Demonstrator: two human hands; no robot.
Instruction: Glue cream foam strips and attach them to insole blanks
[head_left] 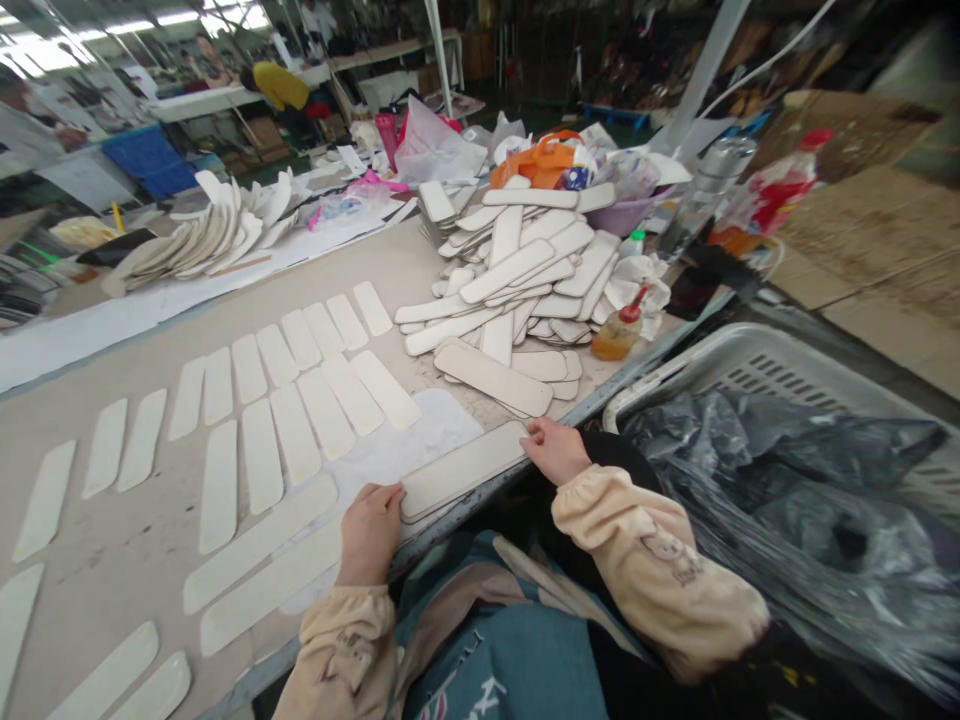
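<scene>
Use the panel [461,472] as reference; it lies along the near edge of the table [150,540], in front of me. Left of the panel, strips [221,490] lie in loose rows; a trailing sleeve [341,650] could drag them out of line. My left hand [371,530] is curled and grips the panel's left end. My right hand [555,450] pinches its right end. Uneven pull between the hands could skew the panel; a lost pinch could drop it over the table edge. Beyond the panel, the pile [506,270] is stacked crosswise; a bump could start a slide, and sliding pieces could tip the bottle [615,340] at its right.

Materials: the strips are flat, matte and off-white, with rounded ends. The panel is long, pale and round-cornered; a second edge line shows under it, possibly another layer. The pile's pieces carry darker rims. The bottle is clear, holds amber liquid and has a red nozzle. Right of the panel, the crate [705,365] is slotted, pale plastic, holding glossy, crumpled dark film [765,500].
</scene>
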